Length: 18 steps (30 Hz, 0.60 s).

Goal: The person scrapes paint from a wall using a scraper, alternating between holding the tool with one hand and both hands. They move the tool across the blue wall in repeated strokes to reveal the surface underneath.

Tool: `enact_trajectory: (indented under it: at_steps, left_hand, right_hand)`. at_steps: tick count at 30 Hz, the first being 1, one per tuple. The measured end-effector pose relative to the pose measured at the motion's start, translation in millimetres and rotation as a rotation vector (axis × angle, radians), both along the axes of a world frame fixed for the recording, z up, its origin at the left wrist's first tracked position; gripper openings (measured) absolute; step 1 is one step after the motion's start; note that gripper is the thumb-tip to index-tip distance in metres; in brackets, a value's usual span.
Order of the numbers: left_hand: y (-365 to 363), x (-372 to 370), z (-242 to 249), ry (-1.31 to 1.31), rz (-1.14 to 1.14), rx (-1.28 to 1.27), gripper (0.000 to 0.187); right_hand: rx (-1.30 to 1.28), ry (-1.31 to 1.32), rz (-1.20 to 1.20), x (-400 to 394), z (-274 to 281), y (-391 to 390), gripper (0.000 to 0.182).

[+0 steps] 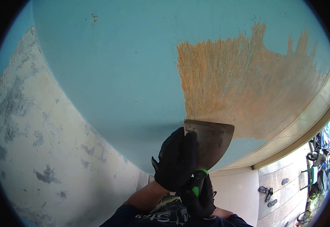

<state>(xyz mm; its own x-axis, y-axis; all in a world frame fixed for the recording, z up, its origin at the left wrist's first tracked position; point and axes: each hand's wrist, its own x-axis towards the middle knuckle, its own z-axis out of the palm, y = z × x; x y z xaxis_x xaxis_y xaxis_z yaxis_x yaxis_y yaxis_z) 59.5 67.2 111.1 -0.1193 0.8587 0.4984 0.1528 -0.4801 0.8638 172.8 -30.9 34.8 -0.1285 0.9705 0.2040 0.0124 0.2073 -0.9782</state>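
Note:
A broad-bladed putty knife (214,142) has its wide edge against the blue painted wall (127,68), at the lower border of a scraped orange-brown patch (225,83). My right hand (199,198), in a black glove, is closed around its black and green handle. My left hand (175,159), also gloved in black, lies along the left side of the blade. Its fingers stretch upward and its thumb sticks out to the left, apart from the blade. The left fingertips partly cover the blade's left corner; how firmly they press cannot be seen.
A whitish wall with grey blotches and peeled paint (44,136) meets the blue wall on the left. At the lower right, sandals (266,192) lie on a tiled floor. A green chair (310,178) and parked motorbikes (316,155) stand beyond.

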Motion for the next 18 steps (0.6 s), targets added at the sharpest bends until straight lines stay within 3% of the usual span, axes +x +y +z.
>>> enact_trajectory:
  at_steps: [3, 5, 7, 9, 10, 12, 15, 18]
  left_hand:
    - [2, 4, 0, 0.085, 0.171, 0.151, 0.021]
    - [3, -3, 5, 0.062, 0.093, 0.056, 0.021]
    - [1, -5, 8, 0.038, 0.020, -0.048, 0.021]
    - [-3, -3, 6, 0.295, 0.191, 0.214, 0.024]
    - [-4, -1, 5, 0.296, 0.193, 0.212, 0.024]
    - [0, 5, 2, 0.004, 0.105, 0.004, 0.027]
    - [1, 7, -7, 0.114, 0.181, 0.060, 0.029]
    - [0, 7, -12, 0.028, 0.116, -0.006, 0.029]
  right_hand:
    - [0.023, 0.053, -0.040, -12, 11, -2, 0.044]
    - [0.041, 0.119, -0.039, -14, 18, 0, 0.043]
    - [0.157, 0.018, -0.045, -12, 15, 1, 0.046]
    - [0.096, -0.010, -0.015, -6, 15, 2, 0.046]
    - [0.049, -0.032, 0.012, -4, 15, 3, 0.046]
    - [0.049, 0.021, 0.022, -1, 20, 6, 0.046]
    - [0.051, 0.056, 0.032, 3, 16, 5, 0.045]
    - [0.055, 0.056, 0.024, 1, 13, 4, 0.044]
